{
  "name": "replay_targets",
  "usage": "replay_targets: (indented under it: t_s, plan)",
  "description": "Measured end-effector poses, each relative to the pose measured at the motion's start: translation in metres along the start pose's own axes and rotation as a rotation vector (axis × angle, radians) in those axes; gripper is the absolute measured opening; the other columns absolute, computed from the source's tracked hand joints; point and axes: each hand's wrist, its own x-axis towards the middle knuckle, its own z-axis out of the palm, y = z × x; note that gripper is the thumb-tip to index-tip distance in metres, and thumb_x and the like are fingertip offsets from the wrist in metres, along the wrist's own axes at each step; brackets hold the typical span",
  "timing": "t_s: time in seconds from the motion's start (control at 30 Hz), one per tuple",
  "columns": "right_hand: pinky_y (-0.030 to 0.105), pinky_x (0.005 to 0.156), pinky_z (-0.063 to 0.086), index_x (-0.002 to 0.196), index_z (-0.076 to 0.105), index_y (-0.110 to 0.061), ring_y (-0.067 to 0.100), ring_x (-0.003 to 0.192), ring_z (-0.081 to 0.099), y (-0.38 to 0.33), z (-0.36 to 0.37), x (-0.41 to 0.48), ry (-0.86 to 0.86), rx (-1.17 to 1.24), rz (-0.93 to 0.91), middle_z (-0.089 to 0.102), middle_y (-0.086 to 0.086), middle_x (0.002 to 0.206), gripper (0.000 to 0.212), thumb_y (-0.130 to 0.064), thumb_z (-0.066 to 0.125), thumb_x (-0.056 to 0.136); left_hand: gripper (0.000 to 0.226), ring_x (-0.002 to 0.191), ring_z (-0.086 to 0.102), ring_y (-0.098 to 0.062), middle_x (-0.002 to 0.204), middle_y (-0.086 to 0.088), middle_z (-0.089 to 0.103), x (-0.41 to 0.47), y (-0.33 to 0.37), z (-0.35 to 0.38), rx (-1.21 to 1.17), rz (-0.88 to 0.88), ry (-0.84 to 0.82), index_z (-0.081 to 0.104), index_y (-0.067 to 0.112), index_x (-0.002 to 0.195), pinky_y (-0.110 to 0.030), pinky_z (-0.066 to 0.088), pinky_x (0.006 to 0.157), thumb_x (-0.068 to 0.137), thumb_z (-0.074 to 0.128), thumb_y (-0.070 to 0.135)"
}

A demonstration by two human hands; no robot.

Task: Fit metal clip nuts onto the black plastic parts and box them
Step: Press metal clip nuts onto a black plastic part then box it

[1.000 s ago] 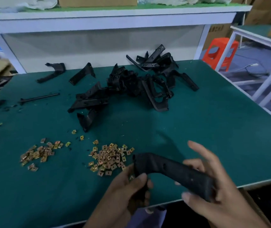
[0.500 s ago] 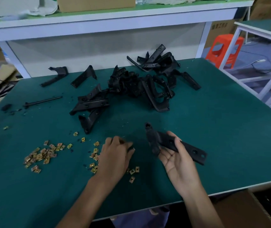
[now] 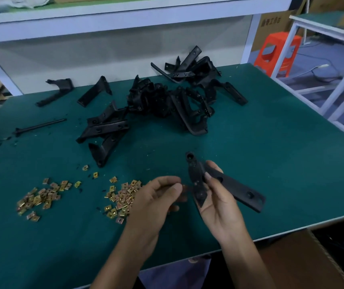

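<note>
SHOP FLOOR: A black plastic part [image 3: 233, 186] is being gripped in the R hand [image 3: 219, 209] just above the near edge of the green bench [image 3: 271, 142], w/ fingers and thumb curled round its bend. The L hand [image 3: 154, 199] is being held close beside it, thumb and forefinger pinched together on what looks like a single clip nut [image 3: 184, 187], though it is blurred. The part's long axis is being held running from the palm out to the lower R, its holed end being pointed away from the L hand. A shorter arm is being pointed up and away, toward the heap of black parts [image 3: 167, 101] at the back. For a clean fit, the nut's open side is prob. best lined up square w/ the part's edge and slid on till hole is sitting over hole, the R grip being braced vs. twisting. Loose clip nuts [image 3: 123, 197] are being shown piled just L of the hands. A cardboard box [image 3: 304, 257] is being glimpsed below the bench edge, contents not visible.
</note>
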Motion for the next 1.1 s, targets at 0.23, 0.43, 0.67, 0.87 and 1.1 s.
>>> replay_targets:
  t_s: [0.23,0.43,0.67,0.87,1.1]
  plan:
    - [0.028,0.080,0.059,0.130,0.059,-0.021,0.017,0.101,0.072,0.004,0.000,-0.003,-0.039,-0.037,0.016,0.072,0.009,0.121,0.040,-0.015,0.060,0.091,0.015,0.070,0.067,-0.010,0.085,-0.006,0.074,-0.006,0.003,0.010,-0.309,-0.133,0.020,0.072,0.009,0.096,-0.020,0.052,0.058,0.081,0.071,0.010]
    - [0.026,0.080,0.058,0.124,0.056,-0.019,0.015,0.097,0.071,0.002,0.002,-0.006,-0.105,-0.084,0.001,0.073,0.005,0.113,0.050,-0.012,0.074,0.077,0.009,0.062,0.064,-0.007,0.079,-0.006,0.073,-0.007,0.003,0.015,-0.317,-0.194,-0.015,0.074,0.008,0.092,-0.019,0.050,0.054,0.085,0.069,0.007]
    - [0.027,0.080,0.058,0.124,0.057,-0.020,0.015,0.099,0.071,0.001,0.001,-0.007,-0.126,-0.086,-0.006,0.071,0.005,0.116,0.050,-0.011,0.073,0.078,0.009,0.063,0.065,-0.008,0.079,-0.005,0.073,-0.008,0.003,0.012,-0.408,-0.215,-0.057,0.079,0.016,0.080,-0.019,0.051,0.053,0.074,0.072,0.015]
    - [0.029,0.084,0.058,0.124,0.055,-0.021,0.019,0.105,0.069,0.000,0.002,-0.009,-0.143,-0.134,-0.017,0.069,0.009,0.121,0.051,-0.010,0.074,0.077,0.012,0.063,0.066,-0.008,0.081,-0.006,0.074,-0.006,0.002,0.011,-0.346,-0.193,-0.017,0.078,0.015,0.083,-0.019,0.051,0.052,0.072,0.075,0.015]
    - [0.028,0.083,0.058,0.123,0.056,-0.021,0.017,0.102,0.069,0.004,0.003,-0.009,-0.149,-0.107,-0.012,0.070,0.007,0.120,0.051,-0.012,0.075,0.077,0.011,0.061,0.065,-0.009,0.075,-0.007,0.072,-0.009,0.003,0.012,-0.458,-0.226,-0.039,0.080,0.013,0.075,-0.020,0.054,0.052,0.071,0.071,0.011]
